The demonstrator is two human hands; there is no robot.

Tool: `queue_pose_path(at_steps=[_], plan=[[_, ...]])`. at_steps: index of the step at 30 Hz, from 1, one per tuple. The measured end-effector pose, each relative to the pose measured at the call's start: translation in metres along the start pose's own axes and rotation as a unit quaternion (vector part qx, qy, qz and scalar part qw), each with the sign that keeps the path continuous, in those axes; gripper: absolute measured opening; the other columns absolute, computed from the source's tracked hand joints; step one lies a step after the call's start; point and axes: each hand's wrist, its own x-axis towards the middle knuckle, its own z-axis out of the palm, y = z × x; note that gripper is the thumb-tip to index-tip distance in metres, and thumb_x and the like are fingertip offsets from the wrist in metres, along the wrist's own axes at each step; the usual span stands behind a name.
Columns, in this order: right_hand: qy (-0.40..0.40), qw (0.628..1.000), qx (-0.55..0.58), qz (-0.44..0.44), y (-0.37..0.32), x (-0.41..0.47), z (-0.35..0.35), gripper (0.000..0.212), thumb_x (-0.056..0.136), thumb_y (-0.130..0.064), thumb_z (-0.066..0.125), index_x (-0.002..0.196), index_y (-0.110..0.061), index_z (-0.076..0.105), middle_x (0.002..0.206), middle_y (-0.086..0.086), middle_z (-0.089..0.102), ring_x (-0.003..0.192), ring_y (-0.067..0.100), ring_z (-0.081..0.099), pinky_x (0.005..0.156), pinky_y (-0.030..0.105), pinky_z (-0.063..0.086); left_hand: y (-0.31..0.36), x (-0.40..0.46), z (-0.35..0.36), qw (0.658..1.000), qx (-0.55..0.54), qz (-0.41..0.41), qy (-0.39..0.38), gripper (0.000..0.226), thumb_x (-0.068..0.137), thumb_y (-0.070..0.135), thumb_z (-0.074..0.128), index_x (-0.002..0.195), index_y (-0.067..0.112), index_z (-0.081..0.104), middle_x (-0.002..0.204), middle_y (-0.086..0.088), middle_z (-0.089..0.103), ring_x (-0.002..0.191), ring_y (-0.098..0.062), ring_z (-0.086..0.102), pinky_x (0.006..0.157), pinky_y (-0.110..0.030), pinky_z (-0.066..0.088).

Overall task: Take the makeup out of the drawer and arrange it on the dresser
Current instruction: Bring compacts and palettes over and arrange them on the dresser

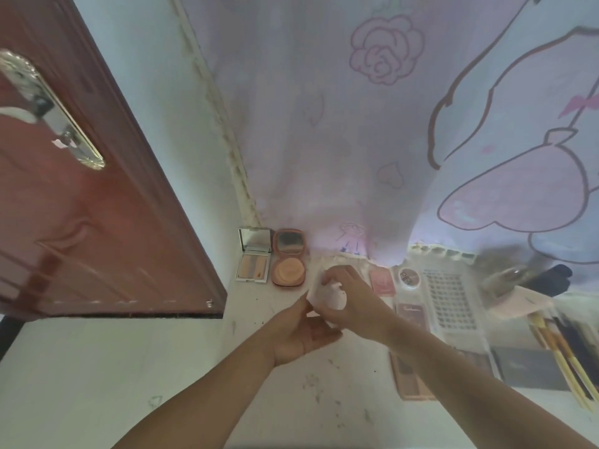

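Note:
My two hands meet over the white dresser top (pixel 291 400), both holding a small white compact (pixel 327 294). My right hand (pixel 351 301) grips it from above and my left hand (pixel 303 335) holds its lower left edge. An open silver palette (pixel 253 259) with a mirror and an open orange powder compact (pixel 289 258) stand side by side at the back left. To the right lie a pink palette (pixel 383 280), a round clear jar (pixel 409 277), a tray of false lashes (pixel 449 298), brown palettes (pixel 410 374), a grey palette (pixel 531 371) and several brushes (pixel 564 348). No drawer is in view.
A reddish-brown door (pixel 81 222) with a gold handle plate stands open at the left. A pink cartoon-print curtain (pixel 389 124) hangs behind the dresser. A blurred pink item (pixel 522 301) and a dark object (pixel 551 280) sit at the far right.

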Motion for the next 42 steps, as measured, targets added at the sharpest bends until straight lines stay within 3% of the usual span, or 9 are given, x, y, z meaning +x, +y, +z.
queue_pose_path(at_steps=[3,10,15,19,24,29,33,37,42], plan=[[-0.021,1.0,-0.004,-0.022,-0.011,0.005,-0.003,0.041,0.074,-0.038,0.073,0.107,-0.033,0.049,0.114,-0.011,0.048,0.107,0.003,0.048,0.088,0.007,0.036,0.009,-0.01,-0.001,0.999,-0.034,0.029,-0.02,0.067,0.083,0.047,0.058,0.128,-0.002,0.05,0.108,-0.024,0.062,0.087,-0.034,0.066,0.086,-0.047,0.054],[-0.086,0.994,0.065,0.003,-0.03,0.016,-0.009,0.033,0.081,-0.021,0.073,0.108,-0.026,0.055,0.107,-0.013,0.06,0.103,0.007,0.059,0.09,0.019,0.048,0.014,-0.034,-0.024,0.993,-0.081,0.022,-0.089,0.065,0.079,0.034,0.075,0.13,-0.001,0.053,0.128,-0.025,0.049,0.107,-0.041,0.057,0.095,-0.049,0.048],[-0.111,0.952,0.266,0.106,-0.045,0.04,-0.01,0.035,0.09,-0.026,0.055,0.112,0.0,0.061,0.111,0.019,0.066,0.1,0.032,0.064,0.079,0.031,0.052,0.01,-0.051,-0.057,0.99,-0.12,0.014,-0.069,0.06,0.08,0.036,0.067,0.126,-0.001,0.056,0.131,-0.033,0.049,0.114,-0.047,0.054,0.083,-0.046,0.055],[-0.093,0.981,0.119,0.12,-0.041,0.066,0.02,0.024,0.095,0.0,0.048,0.116,0.003,0.057,0.099,0.009,0.064,0.088,0.021,0.062,0.071,0.026,0.054,0.011,-0.058,-0.089,0.986,-0.155,0.05,0.022,0.046,0.092,0.032,0.05,0.124,-0.001,0.056,0.125,-0.028,0.057,0.109,-0.044,0.059,0.082,-0.052,0.055],[-0.119,0.987,-0.034,0.102,-0.043,0.095,0.064,0.022,0.091,-0.001,0.049,0.109,-0.008,0.058,0.086,0.01,0.069,0.068,0.015,0.061,0.055,0.017,0.047,0.014,-0.063,-0.115,0.975,0.015,0.106,0.194,0.027,0.096,0.014,0.046,0.115,0.003,0.063,0.105,-0.014,0.07,0.092,-0.024,0.065,0.084,-0.035,0.053],[-0.072,0.983,-0.142,0.089,-0.039,0.113,0.093,0.016,0.089,-0.011,0.054,0.099,-0.018,0.064,0.084,0.0,0.071,0.081,0.021,0.067,0.08,0.038,0.054,0.024,-0.061,-0.124,0.918,0.235,0.126,0.293,0.032,0.099,0.015,0.038,0.113,0.006,0.065,0.113,-0.01,0.066,0.101,-0.024,0.06,0.087,-0.029,0.046],[-0.04,0.973,-0.212,0.075,-0.033,0.121,0.1,0.016,0.091,-0.026,0.053,0.104,-0.024,0.061,0.086,-0.002,0.069,0.086,0.024,0.063,0.079,0.037,0.051,0.031,-0.047,-0.124,0.866,0.355,0.168,0.311,0.034,0.096,0.006,0.034,0.103,0.0,0.067,0.082,-0.013,0.054,0.068,-0.018,0.046,0.059,-0.024,0.034],[-0.035,0.965,-0.248,0.08,-0.028,0.126,0.105,0.021,0.091,-0.033,0.049,0.109,-0.027,0.059,0.091,-0.003,0.07,0.087,0.024,0.064,0.079,0.037,0.053,0.036,-0.038,-0.127,0.847,0.363,0.191,0.338,0.035,0.091,-0.001,0.037,0.103,0.001,0.07,0.076,-0.014,0.056,0.05,-0.012,0.043,0.044,-0.014,0.032],[-0.034,0.967,-0.243,0.067,-0.024,0.127,0.103,0.032,0.092,-0.031,0.047,0.121,-0.023,0.055,0.097,0.002,0.067,0.088,0.027,0.062,0.082,0.04,0.051,0.04,-0.032,-0.135,0.832,0.411,0.144,0.343,0.035,0.095,0.011,0.042,0.125,0.007,0.059,0.122,-0.015,0.055,0.103,-0.027,0.059,0.086,-0.028,0.046]])
